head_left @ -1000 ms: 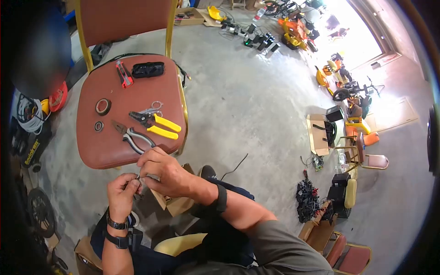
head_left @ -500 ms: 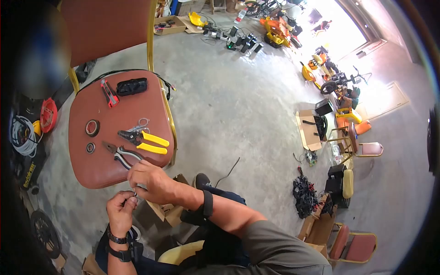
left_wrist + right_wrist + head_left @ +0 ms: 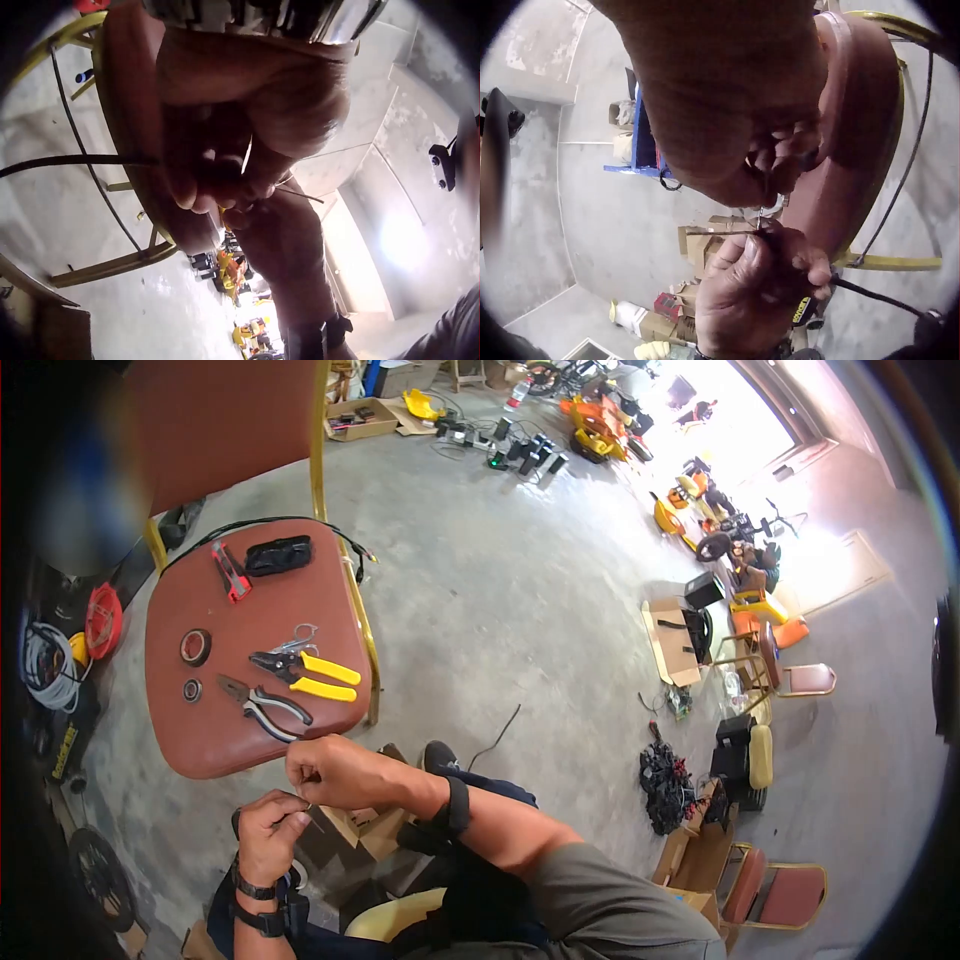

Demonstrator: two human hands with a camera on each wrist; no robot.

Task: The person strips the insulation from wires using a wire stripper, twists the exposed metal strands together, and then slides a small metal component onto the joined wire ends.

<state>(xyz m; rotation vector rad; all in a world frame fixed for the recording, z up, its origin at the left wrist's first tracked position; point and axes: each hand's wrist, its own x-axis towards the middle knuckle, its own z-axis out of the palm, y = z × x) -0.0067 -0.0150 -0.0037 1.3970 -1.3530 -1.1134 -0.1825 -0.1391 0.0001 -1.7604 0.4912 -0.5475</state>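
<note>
In the head view my left hand (image 3: pixel 266 842) and right hand (image 3: pixel 345 772) meet just below the chair's front edge. The left thumb and fingers pinch a dark cable (image 3: pixel 877 295), whose length trails off beside that hand in the right wrist view. Between the hands runs a short twisted, silvery wire (image 3: pixel 760 217), its upper end pinched by my right hand (image 3: pixel 720 105). Another thin strand (image 3: pixel 718 232) sticks out sideways from the left fingertips. In the left wrist view the cable (image 3: pixel 75 159) enters the left hand (image 3: pixel 247 97); fingers hide its end.
On the chair seat (image 3: pixel 200 730) lie pliers (image 3: pixel 265 708), yellow-handled strippers (image 3: pixel 310 674), small scissors (image 3: pixel 298 640), two tape rolls, a red cutter (image 3: pixel 231 572) and a black pouch (image 3: pixel 278 555). An open carton (image 3: pixel 370 830) stands below the hands; boxes and parts line the floor at right.
The head view has shifted, so the chair appears further left and lower. My right hand has turned slightly, its fingers more curled, and both hands remain close together.
</note>
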